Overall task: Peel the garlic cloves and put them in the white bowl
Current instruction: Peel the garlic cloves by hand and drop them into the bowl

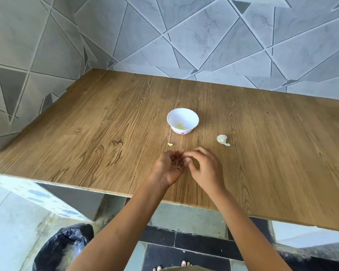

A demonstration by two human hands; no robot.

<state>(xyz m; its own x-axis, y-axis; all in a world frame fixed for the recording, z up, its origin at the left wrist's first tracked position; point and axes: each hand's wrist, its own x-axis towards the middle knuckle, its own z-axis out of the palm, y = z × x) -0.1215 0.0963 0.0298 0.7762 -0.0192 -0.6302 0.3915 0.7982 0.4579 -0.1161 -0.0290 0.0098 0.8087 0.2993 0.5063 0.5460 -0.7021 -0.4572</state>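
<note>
The left hand (169, 167) is cupped palm-up with the fingers curled in, and a small heap of dry, flaky garlic skins (177, 166) is held in the hollow. The right hand (205, 169) is set right beside it, fingers bent toward the left fingertips. It's pretty blurry there, so whether anything is pinched can't be told.

Both are held over the bench (86, 133), a brown board with heavy wood grain and knots. Just beyond the left hand, a small curved loose clove (170, 144), pale yellowish, is lying on the wood. Further out past the right hand, a lumpy white garlic chunk (222, 139) with a papery tail can be seen. Beyond both hands the white bowl (196, 117) is parked, round with a scalloped rim and a pink band at the foot. A few smooth yellow peeled cloves (180, 125) are sitting in its bottom.

Below the left forearm, under the bench edge, a crinkly black bin bag (63, 247) is visible.
</note>
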